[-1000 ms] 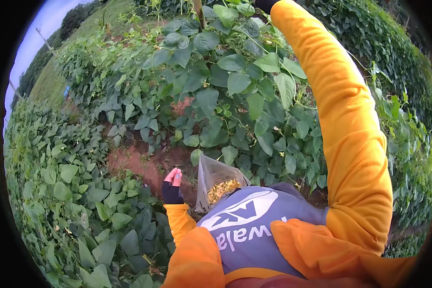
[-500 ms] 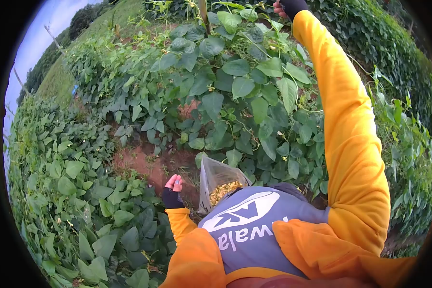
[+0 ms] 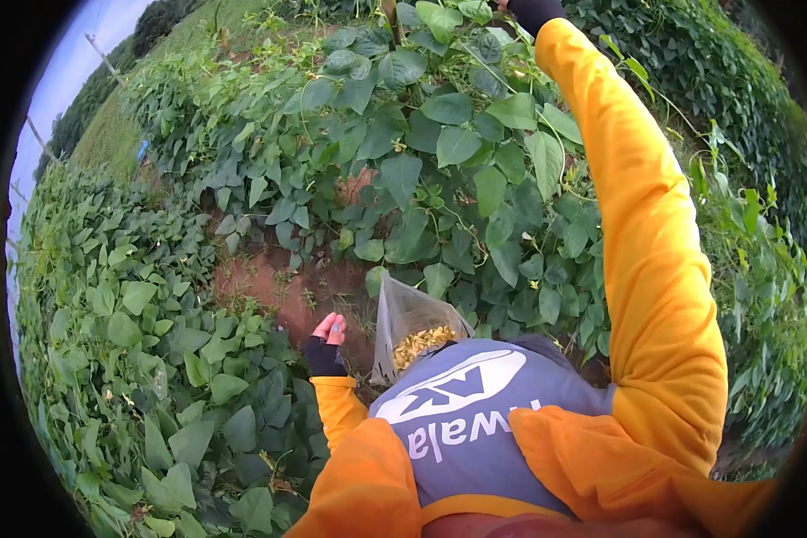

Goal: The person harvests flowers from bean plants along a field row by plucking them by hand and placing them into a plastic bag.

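Observation:
My left hand (image 3: 329,330), in a dark fingerless glove, hovers over bare soil beside the leafy rows. Its fingers are curled together, and what they hold, if anything, is too small to make out. Just to its right, a translucent plastic bag (image 3: 388,314) hangs open at my waist with many small yellow blossoms (image 3: 424,341) inside. My right hand (image 3: 531,11) reaches far up to the top of a tall leafy vine (image 3: 457,143). The frame's top edge cuts off most of its fingers, so their grip is hidden.
Dense low plants (image 3: 143,323) fill the left side. A strip of reddish soil (image 3: 273,291) runs between the rows. More vines (image 3: 717,108) climb at the right. A stake (image 3: 391,22) stands among the leaves, and poles (image 3: 105,58) rise in the distance.
My right hand has shifted slightly up and left, mostly leaving the frame. My left hand has risen a little, its fingers still curled. The view has tilted slightly downward.

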Action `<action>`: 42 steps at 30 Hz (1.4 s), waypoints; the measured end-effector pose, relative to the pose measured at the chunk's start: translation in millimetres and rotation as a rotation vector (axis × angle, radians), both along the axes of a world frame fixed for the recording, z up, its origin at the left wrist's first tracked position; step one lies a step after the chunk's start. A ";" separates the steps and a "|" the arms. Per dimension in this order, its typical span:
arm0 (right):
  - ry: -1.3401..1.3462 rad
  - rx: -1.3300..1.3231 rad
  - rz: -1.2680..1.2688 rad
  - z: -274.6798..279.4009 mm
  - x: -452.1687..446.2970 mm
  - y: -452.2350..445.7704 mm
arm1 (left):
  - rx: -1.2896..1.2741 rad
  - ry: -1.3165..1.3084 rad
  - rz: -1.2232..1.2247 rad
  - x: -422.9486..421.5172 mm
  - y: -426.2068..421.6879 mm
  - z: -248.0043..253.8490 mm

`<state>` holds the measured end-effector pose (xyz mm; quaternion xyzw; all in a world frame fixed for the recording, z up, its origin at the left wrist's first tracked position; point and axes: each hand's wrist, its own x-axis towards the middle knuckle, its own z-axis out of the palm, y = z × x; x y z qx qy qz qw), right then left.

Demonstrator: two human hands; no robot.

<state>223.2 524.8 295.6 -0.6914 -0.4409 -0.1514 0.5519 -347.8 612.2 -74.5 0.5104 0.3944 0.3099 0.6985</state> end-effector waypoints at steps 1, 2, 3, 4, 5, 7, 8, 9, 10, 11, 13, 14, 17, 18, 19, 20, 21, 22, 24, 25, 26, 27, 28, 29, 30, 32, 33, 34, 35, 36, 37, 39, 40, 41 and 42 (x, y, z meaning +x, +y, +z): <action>-0.002 -0.095 -0.112 6.3 -8.2 -7.6 | 0.003 0.000 -0.001 -0.8 -0.8 1.1; -0.249 -0.341 -0.311 19.9 -18.8 -15.1 | -0.006 0.010 0.009 -2.1 -0.9 0.4; -0.280 -0.366 -0.385 24.2 -32.5 -23.3 | 0.001 0.009 0.005 -3.2 -1.0 -1.4; -0.311 -0.390 -0.459 26.2 -45.5 -32.0 | 0.008 0.009 0.000 -3.7 -1.7 -2.7; -0.393 -0.419 -0.509 29.6 -55.7 -39.3 | 0.014 0.002 0.006 -3.2 -3.1 -2.6; -0.444 -0.447 -0.442 37.7 -67.2 -58.5 | 0.010 0.008 0.002 -1.8 -4.1 -1.6; -0.041 -0.314 -0.287 44.5 -107.1 -66.2 | 0.014 0.005 -0.005 -0.3 -4.4 -1.3; -0.693 -0.198 -0.348 31.1 -83.3 -76.3 | 0.010 0.006 -0.004 2.4 -3.4 -3.4; -0.356 -0.158 -0.274 29.0 -116.6 -81.5 | 0.008 0.009 -0.001 5.3 -1.7 -5.2; -0.448 -0.107 -0.262 21.6 -145.7 -90.4 | 0.009 0.003 -0.021 8.0 -0.4 -6.8; -0.490 -0.029 -0.059 -28.6 -166.0 -96.0 | -0.001 0.016 -0.034 16.5 -3.9 1.7; -0.447 -0.076 0.026 -42.7 -224.8 -102.7 | -0.006 0.020 -0.029 21.3 -6.1 5.8; -0.353 -0.403 0.599 -177.2 -295.6 -101.4 | 0.031 -0.015 -0.073 39.6 -6.4 11.6; -0.410 -0.642 0.656 -222.4 -310.6 -109.2 | 0.043 -0.023 -0.082 46.9 -7.4 15.1; -0.349 -0.765 0.674 -262.5 -316.2 -115.4 | 0.052 -0.011 -0.093 52.5 -8.7 20.7; -0.286 -0.885 0.691 -263.1 -320.6 -113.7 | 0.063 0.000 -0.104 56.6 -8.5 25.0; -0.293 -0.877 0.678 -261.0 -315.3 -113.3 | 0.071 -0.021 -0.107 60.2 -7.9 24.8; -0.162 -0.741 0.638 -257.6 -310.2 -115.0 | 0.080 -0.028 -0.112 64.6 -7.3 24.3; -0.033 -0.600 0.587 -244.2 -302.4 -116.1 | 0.126 -0.041 -0.143 71.7 -7.5 25.3; -0.046 -0.531 0.601 -240.9 -295.8 -115.1 | 0.135 -0.024 -0.151 76.9 -8.7 26.9; -0.060 -0.461 0.615 -238.9 -289.9 -114.6 | 0.145 -0.030 -0.158 83.1 -10.6 29.2; -0.051 -0.438 0.632 -243.8 -284.7 -116.0 | 0.148 -0.018 -0.171 89.6 -13.3 30.9; -0.061 -0.432 0.627 -246.8 -280.5 -118.0 | 0.150 -0.006 -0.180 96.4 -16.6 32.9; -0.039 -0.454 0.655 -249.2 -276.5 -119.7 | 0.156 -0.011 -0.197 102.3 -21.4 38.4; -0.017 -0.476 0.685 -250.8 -271.8 -121.1 | 0.165 -0.019 -0.194 107.2 -22.8 36.9; 0.022 -0.558 0.710 -250.5 -261.3 -123.4 | 0.224 -0.021 -0.242 113.9 -26.0 31.5; 0.030 -0.556 0.710 -247.5 -256.8 -123.7 | 0.209 -0.027 -0.239 116.5 -28.5 29.8; 0.039 -0.555 0.712 -243.7 -252.7 -122.9 | 0.211 -0.028 -0.224 118.3 -29.7 24.7; 0.032 -0.554 0.727 -239.8 -248.1 -121.6 | 0.200 -0.038 -0.231 120.0 -30.3 17.9; -0.029 -0.486 0.720 -234.7 -242.7 -119.8 | 0.188 -0.049 -0.239 121.4 -30.9 12.3; -0.087 -0.417 0.711 -228.5 -237.8 -117.5 | 0.177 -0.084 -0.244 121.5 -31.9 7.3; -0.105 -0.410 0.695 -211.4 -229.9 -113.2 | 0.151 -0.075 -0.238 123.4 -35.2 14.7; -0.116 -0.402 0.666 -203.6 -226.2 -111.0 | 0.126 -0.064 -0.246 124.7 -35.5 17.9; -0.169 -0.358 0.639 -197.6 -221.6 -107.8 | 0.152 -0.057 -0.249 127.1 -32.6 17.9; -0.164 -0.361 0.646 -193.5 -217.6 -105.0 | 0.142 -0.057 -0.238 130.0 -28.9 21.1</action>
